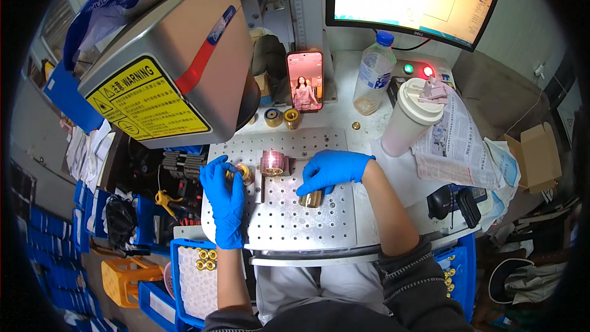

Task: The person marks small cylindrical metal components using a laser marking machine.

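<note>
My left hand [224, 201], in a blue glove, is at the left edge of the perforated metal plate [295, 227]. Its curled fingers are closed on a round brass part [244, 174]; the glove partly hides the grip. On the plate's right half, my right hand [332, 171], also gloved in blue, has its fingers closed over a short brass cylinder [312, 199]. Between the hands, another cylindrical metal part [273, 163] sits in a small holder, with pinkish-red light on its surface. A dark narrow bar [262, 189] lies just left of it.
A large machine head [178, 55] with a yellow label overhangs the left side. Behind the plate stand two ring-shaped parts [283, 118], a lit phone [305, 80], a bottle [374, 74] and a lidded cup [413, 120]. Blue trays [176, 276] with brass parts flank my lap.
</note>
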`<act>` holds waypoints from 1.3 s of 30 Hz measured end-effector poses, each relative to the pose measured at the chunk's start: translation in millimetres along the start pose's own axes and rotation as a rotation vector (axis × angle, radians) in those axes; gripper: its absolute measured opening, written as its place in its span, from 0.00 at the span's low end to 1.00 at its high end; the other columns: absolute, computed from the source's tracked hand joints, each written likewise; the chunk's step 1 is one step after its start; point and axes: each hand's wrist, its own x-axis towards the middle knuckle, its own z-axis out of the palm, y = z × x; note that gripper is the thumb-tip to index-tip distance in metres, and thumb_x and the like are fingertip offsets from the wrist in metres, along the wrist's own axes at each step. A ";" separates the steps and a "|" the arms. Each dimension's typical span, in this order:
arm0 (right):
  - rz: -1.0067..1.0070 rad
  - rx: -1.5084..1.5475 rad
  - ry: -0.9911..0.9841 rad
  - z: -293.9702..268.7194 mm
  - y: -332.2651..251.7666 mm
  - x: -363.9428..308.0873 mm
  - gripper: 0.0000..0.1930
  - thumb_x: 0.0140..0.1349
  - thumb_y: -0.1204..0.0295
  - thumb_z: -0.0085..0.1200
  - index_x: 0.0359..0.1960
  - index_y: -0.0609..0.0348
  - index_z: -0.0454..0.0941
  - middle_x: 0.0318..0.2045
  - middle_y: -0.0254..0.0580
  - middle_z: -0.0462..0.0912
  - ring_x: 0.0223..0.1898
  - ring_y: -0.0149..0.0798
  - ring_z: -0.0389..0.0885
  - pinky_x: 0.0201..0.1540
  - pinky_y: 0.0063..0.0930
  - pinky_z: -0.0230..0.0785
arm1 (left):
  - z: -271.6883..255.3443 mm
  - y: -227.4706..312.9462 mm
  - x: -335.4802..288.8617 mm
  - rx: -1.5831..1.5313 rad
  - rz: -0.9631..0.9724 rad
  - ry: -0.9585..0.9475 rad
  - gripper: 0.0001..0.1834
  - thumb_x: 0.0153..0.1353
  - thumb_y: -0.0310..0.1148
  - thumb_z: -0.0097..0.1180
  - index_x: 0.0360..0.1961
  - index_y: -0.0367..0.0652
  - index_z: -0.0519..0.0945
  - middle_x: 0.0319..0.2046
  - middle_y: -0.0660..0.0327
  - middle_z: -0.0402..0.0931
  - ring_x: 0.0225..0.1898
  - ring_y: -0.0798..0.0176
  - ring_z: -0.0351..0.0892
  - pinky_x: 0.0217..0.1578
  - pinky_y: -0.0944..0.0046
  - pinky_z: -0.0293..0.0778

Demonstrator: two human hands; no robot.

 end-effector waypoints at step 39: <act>-0.134 1.100 0.689 -4.6 36.0 53.4 0.16 0.64 0.63 0.47 0.47 0.60 0.74 0.41 0.44 0.79 0.42 0.39 0.81 0.43 0.29 0.77 | -2.2 3.3 0.1 -0.036 -0.009 -0.118 0.20 0.52 0.29 0.58 0.50 0.49 0.78 0.54 0.52 0.70 0.56 0.48 0.64 0.64 0.46 0.48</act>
